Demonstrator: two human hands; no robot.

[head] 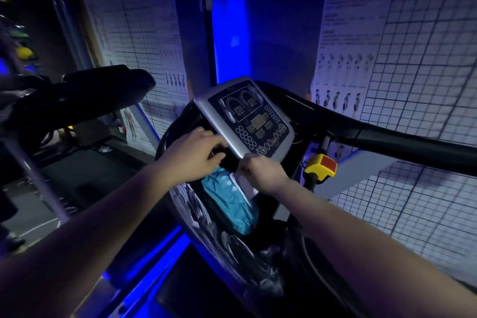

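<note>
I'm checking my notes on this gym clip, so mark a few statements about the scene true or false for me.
1. The left hand and the right hand are both at the near edge of the treadmill console. True.
2. The yellow stop button sits to the left of the console. False: it is to the console's right, beyond the right hand.
3. A teal packet lies just below the hands. True.
4. The right hand rests on the stop button. False: the two are apart, and the hand is at the console's edge.
5. Gridded charts hang on the walls. True.
</note>
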